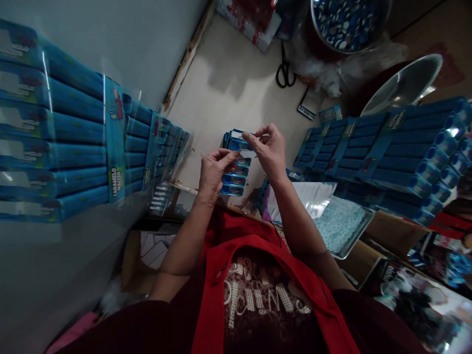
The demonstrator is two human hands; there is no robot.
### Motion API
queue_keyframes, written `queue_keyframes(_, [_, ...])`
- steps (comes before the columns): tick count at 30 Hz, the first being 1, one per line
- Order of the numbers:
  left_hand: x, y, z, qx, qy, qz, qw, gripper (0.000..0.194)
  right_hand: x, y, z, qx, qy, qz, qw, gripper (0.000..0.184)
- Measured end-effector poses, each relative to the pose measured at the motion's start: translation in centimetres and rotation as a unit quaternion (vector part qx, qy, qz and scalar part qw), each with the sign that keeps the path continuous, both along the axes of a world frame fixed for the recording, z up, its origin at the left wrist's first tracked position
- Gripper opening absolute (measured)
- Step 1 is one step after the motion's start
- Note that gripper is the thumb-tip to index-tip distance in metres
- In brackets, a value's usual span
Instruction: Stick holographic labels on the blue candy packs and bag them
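Note:
My left hand [215, 173] and my right hand [270, 150] are raised together over the floor. Between them is a strip of small blue packets [235, 167] in clear wrap. The left hand's fingers curl round the strip's left side. The right hand pinches its upper end between thumb and forefinger. The lower end of the strip hangs free below my hands.
Stacks of blue boxed packs [73, 142] stand at the left and more [398, 147] at the right. A tray of pale blue pieces [341, 228] lies by my right arm. Scissors [284, 69], a small scale [308, 107], a metal bowl [401, 83] and a tub of blue caps [346, 22] lie farther off.

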State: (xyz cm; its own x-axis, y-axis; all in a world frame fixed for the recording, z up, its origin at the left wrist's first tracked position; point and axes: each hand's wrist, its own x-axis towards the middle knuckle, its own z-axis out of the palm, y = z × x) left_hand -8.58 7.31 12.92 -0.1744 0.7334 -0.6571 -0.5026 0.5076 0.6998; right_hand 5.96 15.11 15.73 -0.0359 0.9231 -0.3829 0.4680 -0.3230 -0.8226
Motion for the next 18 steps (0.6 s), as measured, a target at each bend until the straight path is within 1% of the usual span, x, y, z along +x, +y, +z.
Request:
queue_keyframes(2, [-0.7, -0.3, -0.1, 0.005, 0.032, 0.001, 0.999, 0.046, 0.6, -0.6, -0.1, -0.045, 0.051, 0.012, 0.998, 0.053])
queue_keyframes(4, [-1.7, -0.4, -0.1, 0.016, 0.079, -0.024, 0.996, 0.041, 1.2, -1.0, -0.6, -0.095, 0.095, 0.026, 0.991, 0.058])
queue_keyframes(6, [-2.7, -0.3, -0.3, 0.028, 0.140, -0.052, 0.988, 0.036, 1.5, -1.3, -1.4, -0.125, 0.113, 0.021, 0.985, 0.058])
queue_keyframes(7, [-3.1, -0.1, -0.4, 0.032, 0.169, -0.063, 0.983, 0.033, 1.5, -1.4, -1.9, -0.127, 0.109, 0.011, 0.986, 0.057])
queue_keyframes(10, [-3.8, 1.1, -1.2, 0.038, 0.237, -0.077, 0.968, 0.024, 0.9, -1.1, -3.2, -0.086, 0.041, -0.018, 0.995, 0.048])
queue_keyframes(13, [-3.9, 2.4, -2.4, 0.037, 0.275, -0.078, 0.958, 0.019, 0.2, -0.3, -4.1, -0.039, -0.063, -0.003, 0.997, 0.039])
queue_keyframes(16, [-4.0, 3.3, -3.6, 0.029, 0.283, -0.084, 0.955, 0.017, -0.4, 0.3, -4.4, -0.024, -0.143, 0.017, 0.989, 0.038])
queue_keyframes(18, [-4.0, 3.5, -4.2, 0.030, 0.274, -0.086, 0.957, 0.018, -0.5, 0.4, -4.4, -0.020, -0.166, 0.022, 0.986, 0.038])
